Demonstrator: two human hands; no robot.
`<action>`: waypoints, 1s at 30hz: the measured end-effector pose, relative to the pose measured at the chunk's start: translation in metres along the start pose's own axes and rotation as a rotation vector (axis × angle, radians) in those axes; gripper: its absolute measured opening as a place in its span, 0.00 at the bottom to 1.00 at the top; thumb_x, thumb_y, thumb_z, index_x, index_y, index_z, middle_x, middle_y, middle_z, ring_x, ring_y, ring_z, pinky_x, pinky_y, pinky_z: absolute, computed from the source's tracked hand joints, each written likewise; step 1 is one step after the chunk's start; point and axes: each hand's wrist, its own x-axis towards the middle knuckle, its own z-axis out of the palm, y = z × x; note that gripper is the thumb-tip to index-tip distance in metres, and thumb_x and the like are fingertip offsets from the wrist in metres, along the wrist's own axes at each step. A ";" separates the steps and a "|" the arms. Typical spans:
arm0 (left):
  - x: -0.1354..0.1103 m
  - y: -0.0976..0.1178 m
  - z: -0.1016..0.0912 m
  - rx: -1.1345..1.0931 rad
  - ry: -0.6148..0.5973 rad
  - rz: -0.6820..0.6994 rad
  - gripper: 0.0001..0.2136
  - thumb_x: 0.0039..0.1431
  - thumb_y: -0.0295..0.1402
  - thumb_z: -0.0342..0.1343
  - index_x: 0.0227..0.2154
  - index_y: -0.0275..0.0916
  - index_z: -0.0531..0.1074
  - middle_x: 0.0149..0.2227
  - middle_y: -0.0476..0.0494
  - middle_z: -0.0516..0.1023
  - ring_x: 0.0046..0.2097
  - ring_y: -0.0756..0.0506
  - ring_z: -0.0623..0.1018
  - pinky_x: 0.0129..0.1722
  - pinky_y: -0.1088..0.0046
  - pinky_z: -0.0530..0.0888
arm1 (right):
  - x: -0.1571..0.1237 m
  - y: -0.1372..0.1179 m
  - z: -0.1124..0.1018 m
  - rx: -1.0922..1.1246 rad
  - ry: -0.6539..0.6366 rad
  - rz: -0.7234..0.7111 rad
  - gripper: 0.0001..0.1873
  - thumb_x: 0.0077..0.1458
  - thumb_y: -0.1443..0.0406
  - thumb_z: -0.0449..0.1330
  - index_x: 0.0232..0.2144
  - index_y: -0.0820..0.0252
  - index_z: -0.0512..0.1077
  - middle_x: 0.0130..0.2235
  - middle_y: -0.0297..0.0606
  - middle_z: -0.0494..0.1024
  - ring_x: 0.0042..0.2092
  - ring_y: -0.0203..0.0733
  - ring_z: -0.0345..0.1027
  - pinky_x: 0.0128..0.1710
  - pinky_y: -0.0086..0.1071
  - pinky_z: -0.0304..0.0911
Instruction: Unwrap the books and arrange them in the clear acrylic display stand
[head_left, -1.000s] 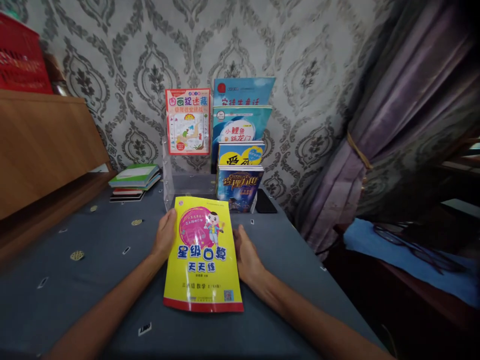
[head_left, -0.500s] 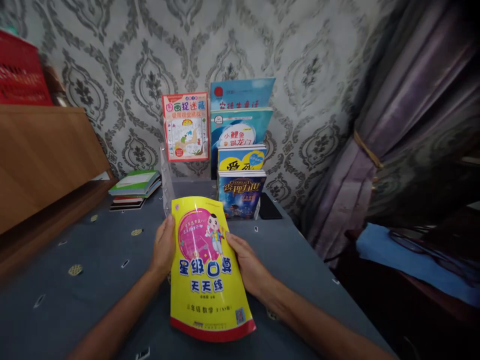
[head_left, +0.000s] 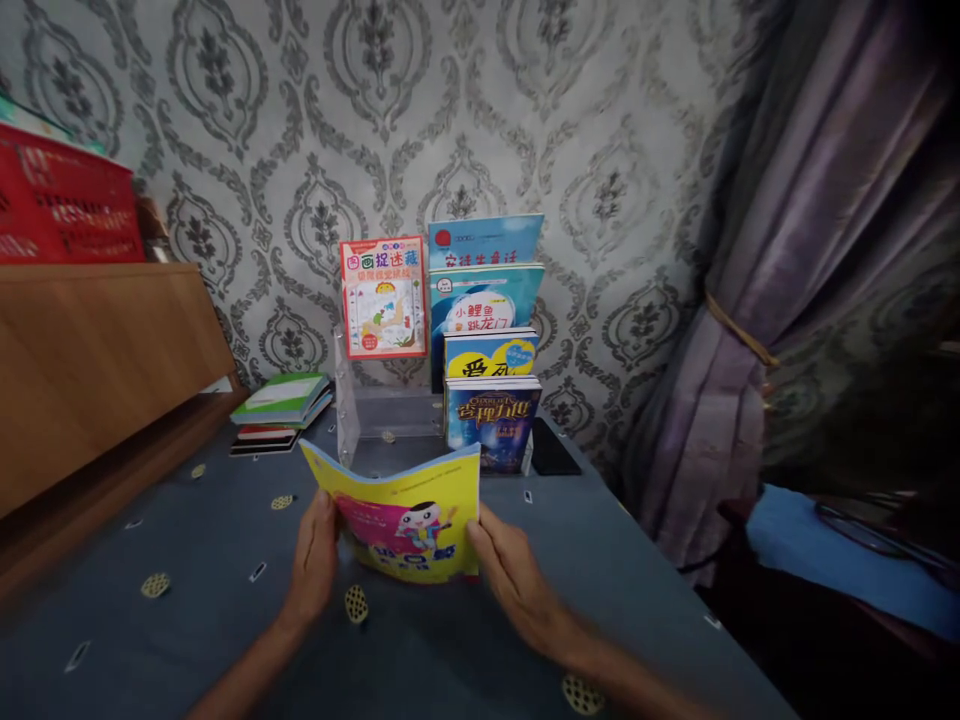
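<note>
A yellow workbook [head_left: 450, 500] with a pink circle and a cartoon child on its cover is held up over the table, bowed and tipped so its top edge faces away. My left hand [head_left: 313, 550] grips its left edge, and my right hand [head_left: 514, 575] grips the right one. Behind it stands a clear tiered book rack [head_left: 390, 412]. On its right side are a dark blue book [head_left: 491, 415], a yellow-and-blue book [head_left: 491, 355], a teal book [head_left: 484, 297] and a light blue book [head_left: 487, 240]. A red-bordered picture book [head_left: 384, 298] stands at the back left.
Left of the rack lies a stack of books [head_left: 281, 400] with a green one on top. A black flat object [head_left: 556, 450] lies right of the rack. A wooden cabinet [head_left: 105, 360] carries a red basket [head_left: 71, 205]. A purple curtain [head_left: 720, 400] hangs at right, near a blue cloth [head_left: 840, 560] with glasses.
The workbook has tilted from facing me nearly flat to a steep, curved pose, its cover now foreshortened. Both hands still hold its sides. The view has shifted so the rack appears lower.
</note>
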 end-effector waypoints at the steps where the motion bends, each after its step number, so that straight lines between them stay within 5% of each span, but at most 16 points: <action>1: -0.001 -0.002 -0.003 0.040 0.007 0.021 0.24 0.58 0.55 0.57 0.44 0.40 0.77 0.40 0.41 0.82 0.53 0.39 0.77 0.50 0.66 0.77 | 0.002 0.000 -0.003 -0.021 -0.001 -0.010 0.22 0.69 0.52 0.44 0.34 0.56 0.70 0.34 0.39 0.76 0.37 0.43 0.70 0.39 0.34 0.69; 5: 0.001 0.003 -0.018 0.270 -0.143 0.121 0.22 0.58 0.54 0.57 0.44 0.41 0.76 0.46 0.40 0.80 0.51 0.38 0.77 0.50 0.65 0.76 | 0.015 -0.004 -0.017 -0.094 -0.013 -0.010 0.20 0.69 0.52 0.46 0.34 0.56 0.69 0.36 0.40 0.77 0.38 0.44 0.71 0.41 0.36 0.70; 9: 0.010 0.009 -0.032 0.494 -0.357 0.134 0.20 0.57 0.50 0.58 0.44 0.40 0.75 0.38 0.41 0.80 0.40 0.39 0.78 0.41 0.64 0.76 | 0.022 -0.008 -0.026 -0.098 -0.072 0.024 0.16 0.67 0.53 0.49 0.38 0.56 0.68 0.38 0.41 0.78 0.37 0.45 0.72 0.36 0.36 0.69; 14: 0.018 0.011 -0.036 0.584 -0.335 0.174 0.19 0.58 0.47 0.55 0.46 0.40 0.73 0.29 0.46 0.76 0.35 0.42 0.76 0.37 0.66 0.75 | 0.029 -0.018 -0.025 0.011 -0.024 0.060 0.15 0.66 0.52 0.50 0.42 0.56 0.67 0.37 0.41 0.78 0.34 0.44 0.72 0.32 0.36 0.70; 23: 0.017 0.010 -0.038 0.566 -0.337 0.186 0.20 0.59 0.46 0.53 0.49 0.42 0.71 0.31 0.47 0.76 0.35 0.43 0.76 0.36 0.67 0.75 | 0.035 -0.012 -0.022 -0.045 -0.088 0.066 0.14 0.64 0.54 0.52 0.44 0.55 0.69 0.36 0.41 0.77 0.36 0.46 0.73 0.33 0.38 0.71; 30: 0.047 0.052 -0.038 0.640 -0.291 0.332 0.16 0.60 0.43 0.53 0.48 0.43 0.71 0.32 0.47 0.76 0.38 0.42 0.76 0.38 0.66 0.75 | 0.078 -0.034 -0.031 -0.070 -0.058 -0.079 0.13 0.63 0.57 0.53 0.46 0.55 0.69 0.38 0.41 0.78 0.36 0.46 0.71 0.34 0.38 0.68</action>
